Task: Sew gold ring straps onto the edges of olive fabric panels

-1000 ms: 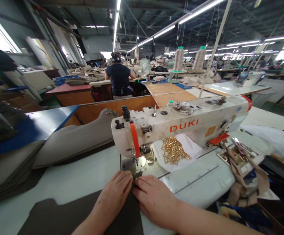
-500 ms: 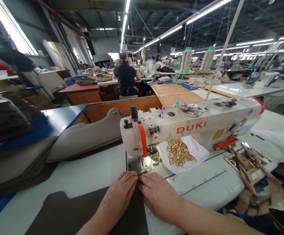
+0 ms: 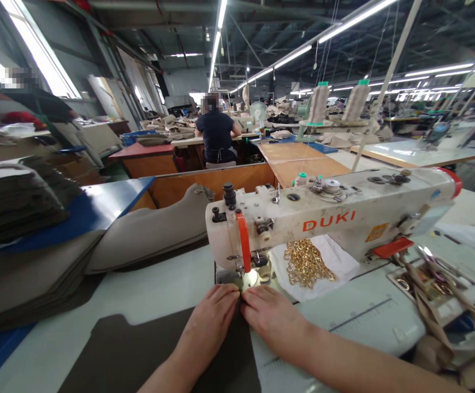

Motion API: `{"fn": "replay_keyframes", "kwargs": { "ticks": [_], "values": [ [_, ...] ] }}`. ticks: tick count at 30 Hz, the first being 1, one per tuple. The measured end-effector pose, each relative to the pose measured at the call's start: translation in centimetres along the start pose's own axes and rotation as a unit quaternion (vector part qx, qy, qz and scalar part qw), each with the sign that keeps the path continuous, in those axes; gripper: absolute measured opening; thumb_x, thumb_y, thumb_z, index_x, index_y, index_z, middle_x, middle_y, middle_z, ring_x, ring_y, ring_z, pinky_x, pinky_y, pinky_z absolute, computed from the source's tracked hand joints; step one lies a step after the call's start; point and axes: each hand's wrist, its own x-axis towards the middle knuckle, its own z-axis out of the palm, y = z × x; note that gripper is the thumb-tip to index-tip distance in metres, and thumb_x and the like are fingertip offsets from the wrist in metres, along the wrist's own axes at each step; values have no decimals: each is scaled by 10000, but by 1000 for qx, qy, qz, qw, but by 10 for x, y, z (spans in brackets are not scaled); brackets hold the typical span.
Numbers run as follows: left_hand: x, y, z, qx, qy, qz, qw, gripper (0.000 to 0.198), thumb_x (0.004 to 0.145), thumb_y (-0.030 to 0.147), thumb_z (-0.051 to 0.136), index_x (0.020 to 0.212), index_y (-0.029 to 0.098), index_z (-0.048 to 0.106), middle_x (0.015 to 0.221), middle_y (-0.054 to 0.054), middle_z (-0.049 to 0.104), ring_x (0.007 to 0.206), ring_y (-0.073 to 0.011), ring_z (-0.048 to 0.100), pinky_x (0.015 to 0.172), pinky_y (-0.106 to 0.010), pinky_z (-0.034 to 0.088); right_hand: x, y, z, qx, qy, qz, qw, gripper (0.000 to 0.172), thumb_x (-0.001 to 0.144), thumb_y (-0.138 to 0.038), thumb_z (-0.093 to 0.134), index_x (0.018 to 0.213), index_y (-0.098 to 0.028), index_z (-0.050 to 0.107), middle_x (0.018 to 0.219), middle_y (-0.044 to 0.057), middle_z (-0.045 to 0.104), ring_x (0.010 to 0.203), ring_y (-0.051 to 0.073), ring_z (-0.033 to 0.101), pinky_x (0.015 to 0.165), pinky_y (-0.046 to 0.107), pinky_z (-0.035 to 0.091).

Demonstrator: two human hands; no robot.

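A white sewing machine with orange trim stands in front of me, its lit needle area just beyond my fingertips. A dark grey-brown fabric panel lies flat on the table under my hands. My left hand pinches the panel's far edge close to the presser foot. Right beside it, my right hand has its fingers closed on the same edge, the two sets of fingertips almost touching. Whatever small piece may lie between the fingertips is hidden.
Gold metal rings are heaped on a white cloth under the machine arm. Stacked cut panels lie to the left. At right, a parts tray holds beige straps. A person sits ahead; thread cones stand behind the machine.
The view has shifted slightly, so the scene sits a little further right. Both hands stay at the panel's edge near the needle, with fingertips moved only slightly.
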Motion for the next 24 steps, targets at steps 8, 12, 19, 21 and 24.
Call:
{"fn": "replay_keyframes", "kwargs": {
  "ticks": [8,12,19,21,24],
  "values": [
    [14,-11,10,-27,17,-14,999,283,935,168,387,875,180,663,841,-54,716,806,-172,671,772,-325,589,6,16,2,2,6,14,1000,41,851,-135,599,891,-133,591,981,84,632,894,213,572,786,329,487],
    [17,-16,12,-35,36,-28,998,294,946,232,394,848,190,668,813,-51,719,789,-170,675,749,-306,589,7,18,2,-3,14,16,1000,45,848,-111,588,883,-140,589,974,88,645,811,202,576,759,328,482],
    [18,-19,13,-23,36,-27,999,361,962,277,359,846,183,688,804,-63,725,772,-175,676,724,-307,593,9,20,1,-7,8,16,1000,46,848,-103,576,868,-144,578,969,93,647,792,204,571,745,328,470],
    [18,-19,14,-23,33,-30,999,352,959,270,366,857,185,692,816,-64,727,781,-176,677,726,-311,593,9,20,0,-6,1,17,1000,50,850,-103,577,880,-143,579,988,98,646,810,207,571,758,329,470],
    [18,-19,14,-22,41,-27,999,344,957,261,373,844,185,689,804,-60,721,773,-172,676,724,-307,594,9,21,1,1,-10,18,1000,58,855,-98,568,895,-139,580,1014,112,643,834,214,572,781,340,471]
  ]
}}
